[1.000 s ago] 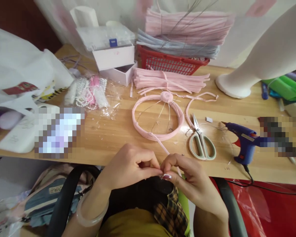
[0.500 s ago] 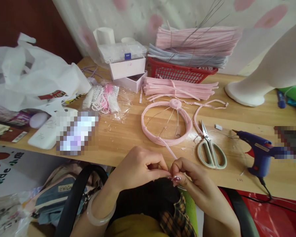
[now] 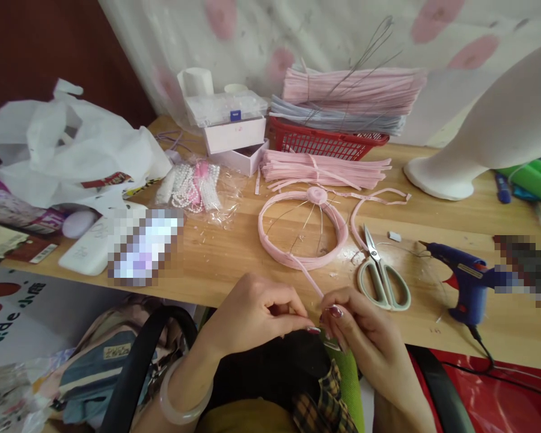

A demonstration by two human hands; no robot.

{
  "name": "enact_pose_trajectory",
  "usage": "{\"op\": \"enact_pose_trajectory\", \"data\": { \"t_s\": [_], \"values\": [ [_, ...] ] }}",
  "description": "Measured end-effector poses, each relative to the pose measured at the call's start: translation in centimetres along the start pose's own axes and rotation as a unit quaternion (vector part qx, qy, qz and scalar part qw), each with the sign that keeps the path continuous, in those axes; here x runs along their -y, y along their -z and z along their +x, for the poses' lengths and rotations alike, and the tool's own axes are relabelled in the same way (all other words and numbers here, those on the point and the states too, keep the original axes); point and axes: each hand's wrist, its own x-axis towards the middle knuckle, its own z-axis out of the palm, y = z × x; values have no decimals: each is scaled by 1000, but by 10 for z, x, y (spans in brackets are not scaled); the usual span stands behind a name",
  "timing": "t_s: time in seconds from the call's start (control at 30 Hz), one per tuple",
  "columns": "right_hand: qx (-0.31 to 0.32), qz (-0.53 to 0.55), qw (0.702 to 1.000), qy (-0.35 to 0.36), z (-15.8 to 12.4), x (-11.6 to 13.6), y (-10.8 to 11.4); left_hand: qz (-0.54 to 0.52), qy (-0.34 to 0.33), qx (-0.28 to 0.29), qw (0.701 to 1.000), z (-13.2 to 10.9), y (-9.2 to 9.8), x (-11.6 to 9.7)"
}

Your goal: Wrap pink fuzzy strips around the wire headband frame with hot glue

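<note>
My left hand is closed in a pinch over my lap at the table's front edge. Whatever its thumb and forefinger hold is too small to make out. Just to its right, my right hand has curled fingers around a thin, soft pink strip, whose end is hidden in the grip. This strip runs up to a pink-wrapped ring lying on the table. A round pink coil rests on the ring's far rim, with thin wires spreading from it across the opening.
Scissors lie right of the ring, beside a blue glue gun. Behind are bundled pink strips and a red basket. A white foot-shaped form stands back right. Bagged beads and a phone lie left.
My hands have drawn slightly apart, the right one shifting a little to the right. The camera view has tilted slightly; the things on the table stay in place.
</note>
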Motion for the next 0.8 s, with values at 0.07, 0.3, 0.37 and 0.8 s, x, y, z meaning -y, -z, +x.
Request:
{"op": "enact_pose_trajectory", "data": {
  "t_s": [0.07,0.3,0.37,0.8],
  "values": [
    [-12,-59,997,43,2,2,-1,11,6,-4,1000,0,-2,0],
    [74,-168,968,173,9,13,-2,-49,99,74,991,4,-4,2],
    [107,-143,969,172,8,12,-1,-87,145,114,979,5,-5,3],
    [11,98,989,113,1,-3,1,-176,186,63,965,9,-8,3]
  ]
}}
